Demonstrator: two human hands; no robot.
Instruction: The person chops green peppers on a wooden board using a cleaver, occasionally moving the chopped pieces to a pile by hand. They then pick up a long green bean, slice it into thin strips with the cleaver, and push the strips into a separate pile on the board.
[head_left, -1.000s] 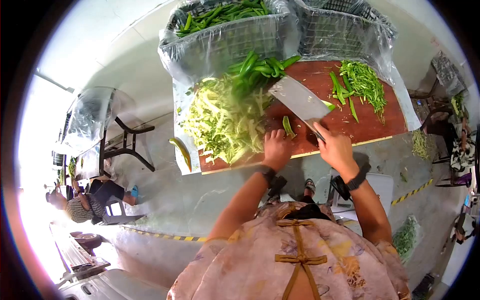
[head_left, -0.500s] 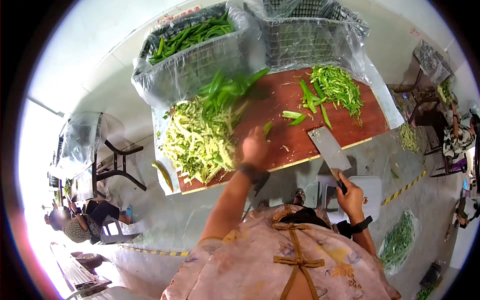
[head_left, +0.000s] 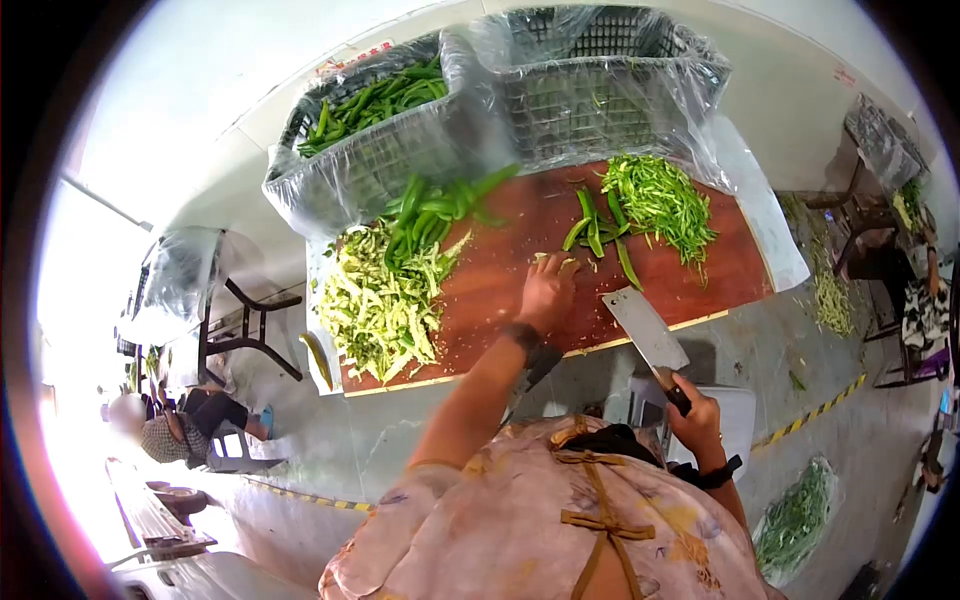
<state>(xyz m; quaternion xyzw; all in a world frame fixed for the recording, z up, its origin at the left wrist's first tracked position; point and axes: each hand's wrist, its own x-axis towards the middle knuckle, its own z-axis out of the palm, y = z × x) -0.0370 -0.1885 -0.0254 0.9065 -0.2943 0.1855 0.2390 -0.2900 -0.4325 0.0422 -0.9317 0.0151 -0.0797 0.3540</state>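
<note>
My left hand point(head_left: 548, 292) is low over the dark red cutting board point(head_left: 500, 295), fingers curled down on a pale green pepper piece point(head_left: 541, 257), mostly hidden under them. Just beyond the fingertips lie several split green pepper pieces point(head_left: 594, 235). In my right hand point(head_left: 695, 415) is the handle of a cleaver point(head_left: 646, 328); its broad blade points up and left, the tip over the board's near edge. Sliced green pepper strips point(head_left: 660, 205) are heaped at the right. On the left sits a pile of pale pepper cores and scraps point(head_left: 378, 310), with whole green peppers point(head_left: 425, 220) behind it.
Behind the board stand a plastic-lined crate point(head_left: 370, 150) of green peppers and a second lined crate point(head_left: 605, 110). A white stool point(head_left: 735, 420) is below the board. A bag of greens point(head_left: 797, 520) lies on the floor at right. A person point(head_left: 195, 425) sits at far left.
My left hand has moved right and slightly up the board. The split pepper pieces now lie closer together. My right hand keeps the cleaver, shifted slightly in view, as the whole view has moved a little.
</note>
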